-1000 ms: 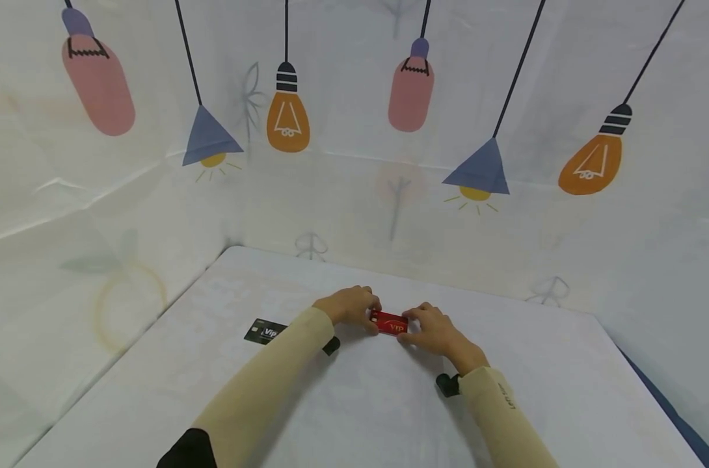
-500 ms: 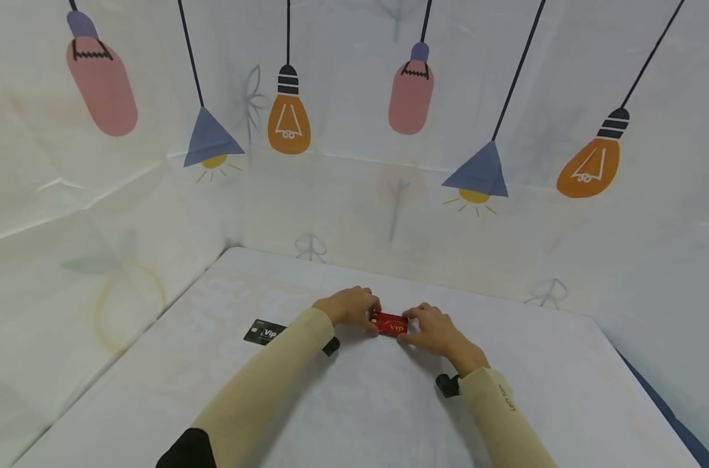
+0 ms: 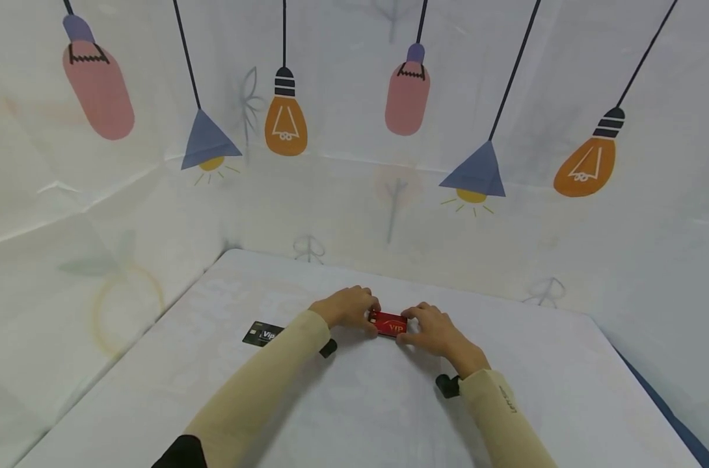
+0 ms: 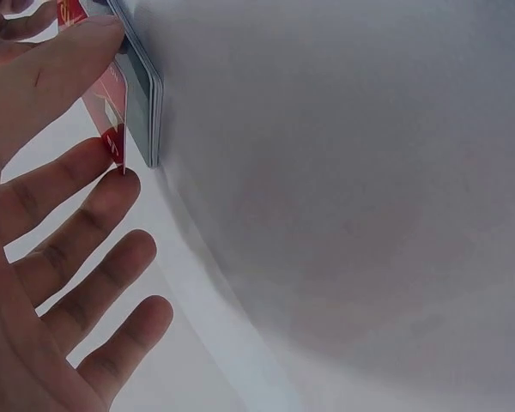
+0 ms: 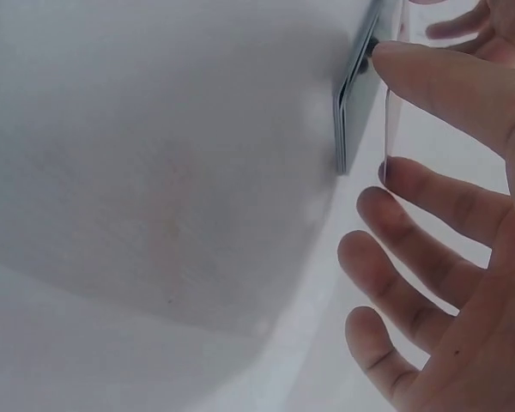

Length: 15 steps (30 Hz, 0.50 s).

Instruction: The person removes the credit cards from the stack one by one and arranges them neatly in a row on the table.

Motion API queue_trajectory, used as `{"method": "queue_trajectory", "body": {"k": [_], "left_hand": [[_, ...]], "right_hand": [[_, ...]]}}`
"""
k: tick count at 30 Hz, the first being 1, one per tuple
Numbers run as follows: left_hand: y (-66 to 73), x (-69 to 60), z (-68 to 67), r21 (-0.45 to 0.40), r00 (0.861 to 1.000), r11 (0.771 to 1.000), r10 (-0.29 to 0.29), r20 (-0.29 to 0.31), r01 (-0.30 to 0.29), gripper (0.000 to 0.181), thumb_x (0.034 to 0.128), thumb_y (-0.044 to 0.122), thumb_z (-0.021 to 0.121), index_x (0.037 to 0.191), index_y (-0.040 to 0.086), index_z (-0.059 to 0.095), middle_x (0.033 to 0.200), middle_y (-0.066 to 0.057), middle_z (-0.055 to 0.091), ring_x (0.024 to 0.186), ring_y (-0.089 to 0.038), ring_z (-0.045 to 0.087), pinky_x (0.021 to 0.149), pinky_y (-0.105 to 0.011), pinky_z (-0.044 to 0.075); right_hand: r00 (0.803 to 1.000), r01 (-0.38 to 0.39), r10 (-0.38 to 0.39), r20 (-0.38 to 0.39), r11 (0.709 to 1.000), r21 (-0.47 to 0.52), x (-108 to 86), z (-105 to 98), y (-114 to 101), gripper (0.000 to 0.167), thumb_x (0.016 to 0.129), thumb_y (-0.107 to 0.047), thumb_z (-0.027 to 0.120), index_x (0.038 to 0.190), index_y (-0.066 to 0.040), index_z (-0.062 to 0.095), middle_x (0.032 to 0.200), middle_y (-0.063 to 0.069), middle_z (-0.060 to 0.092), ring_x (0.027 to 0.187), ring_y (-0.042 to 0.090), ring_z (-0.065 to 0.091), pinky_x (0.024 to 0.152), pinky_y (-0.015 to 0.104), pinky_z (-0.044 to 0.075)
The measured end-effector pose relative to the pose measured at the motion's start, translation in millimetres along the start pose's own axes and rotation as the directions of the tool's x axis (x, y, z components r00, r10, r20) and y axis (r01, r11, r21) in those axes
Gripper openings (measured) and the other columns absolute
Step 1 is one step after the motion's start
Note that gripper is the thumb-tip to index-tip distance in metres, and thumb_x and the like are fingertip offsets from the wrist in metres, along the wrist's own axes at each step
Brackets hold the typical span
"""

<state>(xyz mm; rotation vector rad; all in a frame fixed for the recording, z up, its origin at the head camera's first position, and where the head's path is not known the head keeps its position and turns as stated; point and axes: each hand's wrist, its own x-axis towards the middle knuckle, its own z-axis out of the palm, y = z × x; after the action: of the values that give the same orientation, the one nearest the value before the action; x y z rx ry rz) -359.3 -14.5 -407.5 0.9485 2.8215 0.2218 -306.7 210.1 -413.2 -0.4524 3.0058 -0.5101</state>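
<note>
Little has moved since the earlier frame; the head view has shifted slightly. Left hand (image 3: 345, 307) and right hand (image 3: 439, 333) each pinch one end of the red card (image 3: 388, 324) between thumb and forefinger, other fingers spread. The card sits beside the grey stack (image 4: 142, 129), right of the black card (image 3: 263, 333). Step in hand: probably alignment. Next move calls for even pressure at both ends.

The red card (image 3: 388, 324) is thin and shiny, with gold letters that say VIP. It faces up, and the left hand (image 3: 347, 307) and right hand (image 3: 438, 331) pinch its two ends. Just under the red card is a flat grey pile (image 4: 141, 120) of thin layers, with a little gap showing between.
</note>
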Motion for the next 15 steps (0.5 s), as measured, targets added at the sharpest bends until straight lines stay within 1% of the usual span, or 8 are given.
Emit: {"method": "queue_trajectory", "body": {"k": [4,8,15], "left_hand": [[-1.7,-2.6,-1.8,0.011,1.000,1.000,0.002,-0.009,-0.002,0.055,0.0837,0.053,0.079,0.129,0.023,0.068,0.110,0.008,0.059,0.103,-0.013,0.051,0.096,-0.034,0.044],[-2.1,-6.7,-4.8,0.026,0.999,0.999,0.026,-0.024,-0.026,0.056,0.0843,0.053,0.079,0.130,0.022,0.068,0.112,0.006,0.060,0.104,-0.014,0.052,0.097,-0.035,0.044],[-5.9,-15.4,-7.7,0.052,0.998,0.998,0.048,-0.033,-0.047,0.055,0.0851,0.054,0.078,0.129,0.022,0.069,0.114,0.005,0.062,0.104,-0.014,0.052,0.099,-0.036,0.043]], "right_hand": [[1.000,0.013,-0.013,0.001,1.000,0.005,0.2,-2,-2,0.055,0.085,-0.039,0.082,0.131,-0.014,0.066,0.125,0.006,0.062,0.118,0.028,0.055,0.103,0.058,0.039],[1.000,0.024,-0.024,-0.013,1.000,-0.005,-0.9,-3,-4,0.055,0.085,-0.040,0.082,0.131,-0.013,0.066,0.124,0.005,0.062,0.116,0.027,0.055,0.102,0.056,0.040],[0.998,0.064,-0.064,-0.022,0.998,-0.010,-1.2,-1,-11,0.054,0.086,-0.038,0.081,0.131,-0.013,0.067,0.123,0.005,0.062,0.111,0.024,0.056,0.098,0.053,0.044]]}}
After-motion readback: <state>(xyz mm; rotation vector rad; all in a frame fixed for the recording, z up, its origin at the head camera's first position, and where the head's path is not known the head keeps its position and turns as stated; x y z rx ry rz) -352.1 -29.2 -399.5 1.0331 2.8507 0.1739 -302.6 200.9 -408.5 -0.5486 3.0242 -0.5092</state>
